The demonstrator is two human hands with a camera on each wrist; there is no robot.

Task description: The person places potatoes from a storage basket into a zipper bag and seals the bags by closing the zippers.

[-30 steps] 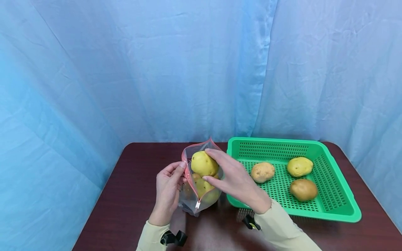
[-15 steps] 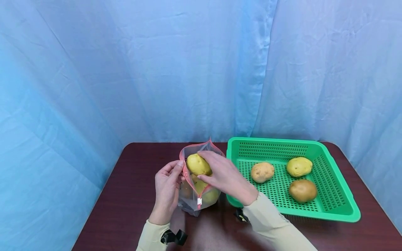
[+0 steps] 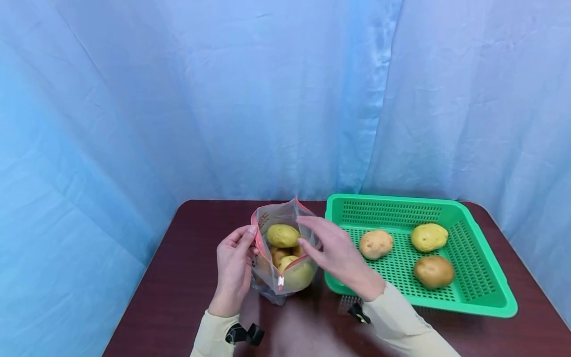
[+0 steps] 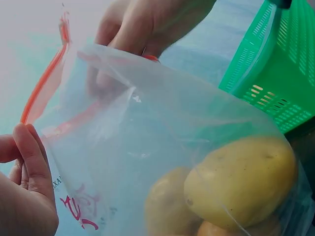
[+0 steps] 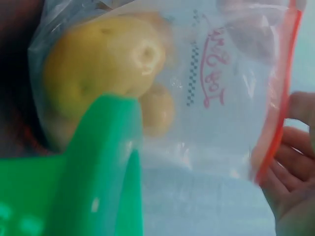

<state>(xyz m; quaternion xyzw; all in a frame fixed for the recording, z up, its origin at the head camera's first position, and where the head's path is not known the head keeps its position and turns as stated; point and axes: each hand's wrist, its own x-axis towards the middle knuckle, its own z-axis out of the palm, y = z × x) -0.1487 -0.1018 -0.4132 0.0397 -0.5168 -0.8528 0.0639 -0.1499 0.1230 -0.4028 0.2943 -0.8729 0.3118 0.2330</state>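
Observation:
My left hand (image 3: 234,265) pinches the red-edged rim of a clear zip bag (image 3: 269,280) between thumb and fingers. The bag stands upright on the table with its mouth spread apart. Inside it lie several potatoes. A yellow potato (image 3: 283,236) rests on top of the others, and a large one (image 4: 241,182) bulges against the plastic in the left wrist view. At the bag's right rim is my right hand (image 3: 336,250), its fingers extended over the mouth with thumb apart, holding nothing. A white zip slider (image 3: 280,281) hangs at the near end of the rim.
Right of the bag stands a green slotted basket (image 3: 486,267), close beside it. It contains a tan potato (image 3: 376,244), a yellow potato (image 3: 429,237) and a brown potato (image 3: 434,271). Blue curtains (image 3: 267,99) hang behind the dark table (image 3: 187,277).
My right hand lowered the yellow potato into the bag, let go of it and drew back slightly right. The left hand keeps its pinch on the rim, and the bag mouth has widened.

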